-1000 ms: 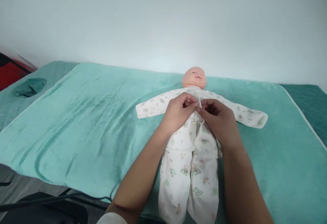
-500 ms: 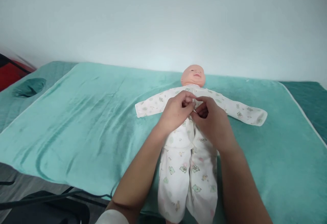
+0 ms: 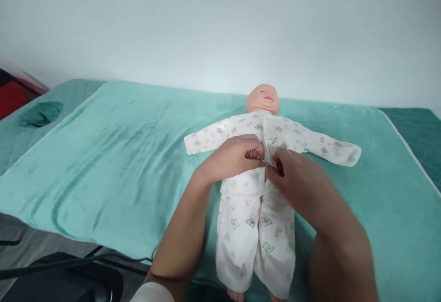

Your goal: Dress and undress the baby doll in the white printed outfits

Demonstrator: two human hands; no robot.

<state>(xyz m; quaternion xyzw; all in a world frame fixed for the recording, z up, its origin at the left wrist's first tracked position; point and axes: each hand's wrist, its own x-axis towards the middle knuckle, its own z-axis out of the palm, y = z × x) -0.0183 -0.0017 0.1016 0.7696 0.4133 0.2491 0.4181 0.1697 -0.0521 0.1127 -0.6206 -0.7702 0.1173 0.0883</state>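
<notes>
A baby doll lies on its back on a teal blanket, dressed in a white printed shirt and matching trousers. My left hand pinches the left edge of the shirt's front opening at the doll's belly. My right hand pinches the opposite edge, fingertips meeting the left hand's at the centre seam. Both hands are closed on the cloth. The doll's sleeves lie spread out to both sides.
The blanket covers a darker green padded table against a pale wall. A round face hole shows at the far left. A red object sits beyond the left end. Black cables and a dark seat lie below the near edge.
Both hands have moved down the shirt front from the doll's chest to its belly. The upper part of the shirt now lies uncovered and closed.
</notes>
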